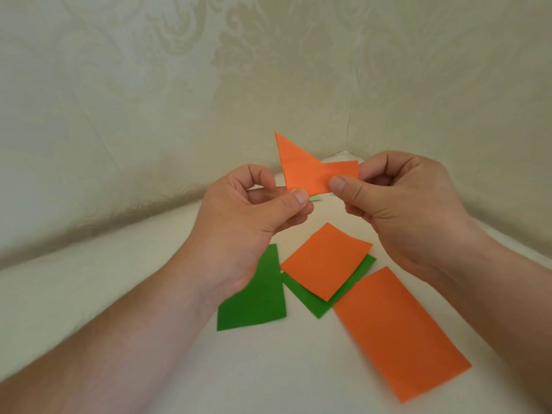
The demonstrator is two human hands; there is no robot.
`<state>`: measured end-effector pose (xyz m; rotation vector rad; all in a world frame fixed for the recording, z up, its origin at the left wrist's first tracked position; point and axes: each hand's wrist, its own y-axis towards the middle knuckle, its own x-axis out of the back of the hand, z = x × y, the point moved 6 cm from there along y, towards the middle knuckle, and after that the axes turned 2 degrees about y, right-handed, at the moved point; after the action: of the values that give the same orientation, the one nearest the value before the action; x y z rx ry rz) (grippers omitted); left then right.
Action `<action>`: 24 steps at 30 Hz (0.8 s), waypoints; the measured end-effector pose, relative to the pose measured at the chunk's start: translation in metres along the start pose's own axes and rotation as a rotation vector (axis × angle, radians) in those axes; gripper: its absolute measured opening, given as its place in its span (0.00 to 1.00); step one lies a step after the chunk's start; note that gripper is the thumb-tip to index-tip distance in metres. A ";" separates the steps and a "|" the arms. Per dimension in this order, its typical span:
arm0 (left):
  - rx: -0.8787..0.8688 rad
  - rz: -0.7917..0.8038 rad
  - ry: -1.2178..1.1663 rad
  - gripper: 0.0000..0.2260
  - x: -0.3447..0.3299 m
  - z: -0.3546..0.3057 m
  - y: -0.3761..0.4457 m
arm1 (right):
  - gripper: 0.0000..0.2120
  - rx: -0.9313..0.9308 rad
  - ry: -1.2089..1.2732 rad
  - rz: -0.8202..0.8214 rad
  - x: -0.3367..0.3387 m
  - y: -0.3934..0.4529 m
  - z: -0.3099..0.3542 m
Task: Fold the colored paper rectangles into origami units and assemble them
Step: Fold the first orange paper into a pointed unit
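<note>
A folded paper unit (310,174) is held up between the left hand (254,216) and right hand (400,204), above the table (89,294). Nearer, a small sheet (325,261) lies on another sheet (355,279). A third sheet (257,297) lies left; a long rectangle (400,333) lies right.

Both forearms run out of frame at the lower edges. The left green paper sheet (257,297) is partly covered by the left hand (248,216). The second green paper sheet (319,300) lies mostly beneath the small orange paper rectangle (325,261). Small green scraps (316,199) behind the folded orange paper unit (310,174): shape indeterminable.
</note>
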<state>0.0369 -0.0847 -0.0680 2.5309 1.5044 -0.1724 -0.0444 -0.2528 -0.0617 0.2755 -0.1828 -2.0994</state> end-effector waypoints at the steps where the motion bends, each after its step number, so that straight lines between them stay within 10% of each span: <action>1: 0.001 0.007 -0.009 0.14 0.000 0.000 0.000 | 0.12 -0.006 0.014 -0.015 0.002 0.000 0.000; 12: -0.011 0.084 -0.027 0.10 -0.004 0.001 -0.001 | 0.31 -0.087 0.046 -0.044 0.004 0.001 -0.001; 24: 0.006 0.090 0.015 0.12 -0.005 0.000 -0.002 | 0.26 -0.059 0.016 0.009 0.004 0.002 -0.001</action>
<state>0.0327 -0.0881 -0.0673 2.6045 1.3933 -0.1451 -0.0444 -0.2578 -0.0628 0.2557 -0.1119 -2.0889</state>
